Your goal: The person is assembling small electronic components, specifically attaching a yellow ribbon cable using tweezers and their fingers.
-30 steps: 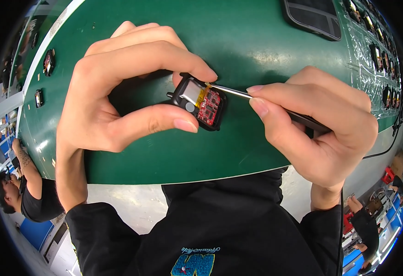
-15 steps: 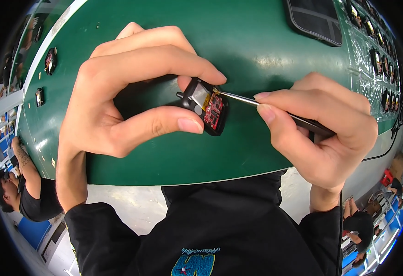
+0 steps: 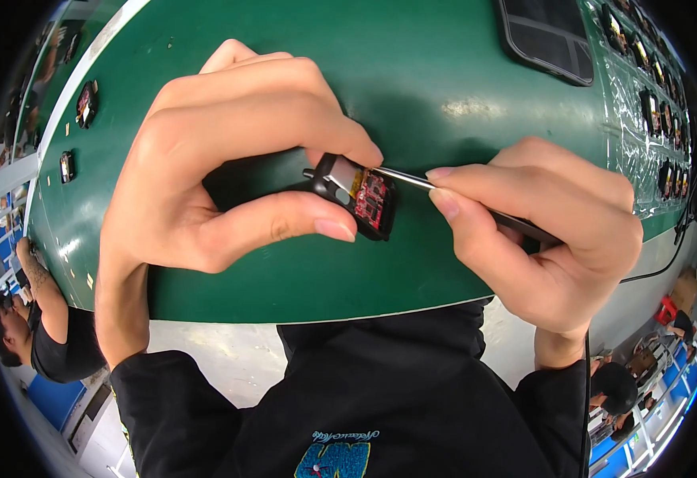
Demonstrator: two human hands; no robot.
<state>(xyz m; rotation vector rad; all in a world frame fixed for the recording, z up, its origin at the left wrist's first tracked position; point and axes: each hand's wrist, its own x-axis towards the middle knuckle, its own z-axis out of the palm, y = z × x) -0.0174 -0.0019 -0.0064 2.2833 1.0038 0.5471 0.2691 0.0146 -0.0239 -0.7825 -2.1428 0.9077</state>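
Observation:
Between the thumb and fingers of my left hand (image 3: 205,151) is a small black device housing (image 3: 354,195), lifted above the green table and tilted. Its open face shows a red circuit board (image 3: 372,201), a silvery battery-like block and a bit of yellow tape. My right hand (image 3: 551,227) pinches slim metal tweezers (image 3: 408,178) with a dark handle. Their tip reaches the upper edge of the housing, close to my left fingertip. Whether the tip grips anything there is too small to tell.
A dark phone-like slab (image 3: 546,40) lies at the far right. Beside it, a clear plastic tray (image 3: 615,127) holds several similar black devices. At the left edge lie two more small devices, one of them round (image 3: 86,104). Co-workers sit at both sides; a cable (image 3: 659,267) hangs at right.
My right hand and the tweezers have shifted slightly left and down. The housing has turned a little in my left hand, and the yellow piece at the tweezer tip shows less.

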